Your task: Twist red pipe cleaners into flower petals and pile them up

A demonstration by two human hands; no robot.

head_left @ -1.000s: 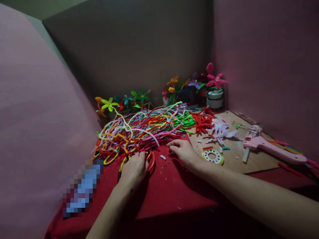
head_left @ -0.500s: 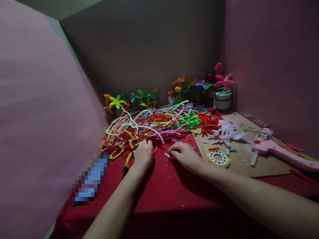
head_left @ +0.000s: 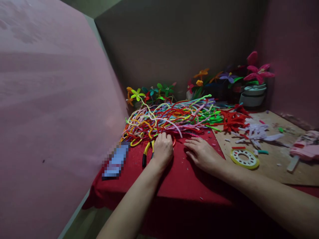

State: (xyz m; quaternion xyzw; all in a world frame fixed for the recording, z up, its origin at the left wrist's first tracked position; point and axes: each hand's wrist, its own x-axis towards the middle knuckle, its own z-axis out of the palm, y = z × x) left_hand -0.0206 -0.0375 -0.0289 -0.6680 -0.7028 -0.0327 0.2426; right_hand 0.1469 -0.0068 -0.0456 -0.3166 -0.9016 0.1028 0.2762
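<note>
My left hand (head_left: 163, 148) is closed with its knuckles up, at the front edge of a heap of coloured pipe cleaners (head_left: 171, 114). What its fingers hold, if anything, is hidden. Yellow-and-black-handled pliers (head_left: 147, 153) lie just left of it, and part of a red loop (head_left: 174, 142) shows by its right side. My right hand (head_left: 203, 152) rests low over the red cloth (head_left: 189, 184), palm down, fingers stretched toward the left hand. Nothing shows in it.
On a brown board (head_left: 270, 172) at right lie a tape roll (head_left: 244, 158), red (head_left: 235, 121) and white (head_left: 259, 132) fuzzy pieces, and a pink glue gun (head_left: 307, 147). Fuzzy flowers (head_left: 259, 73) stand behind. A pixelated blue object (head_left: 116, 162) lies at left.
The view has swung left, so things sit further right. My right hand has gone from bent fingers beside a small white piece to outstretched fingers; the piece no longer shows. My left hand stays closed.
</note>
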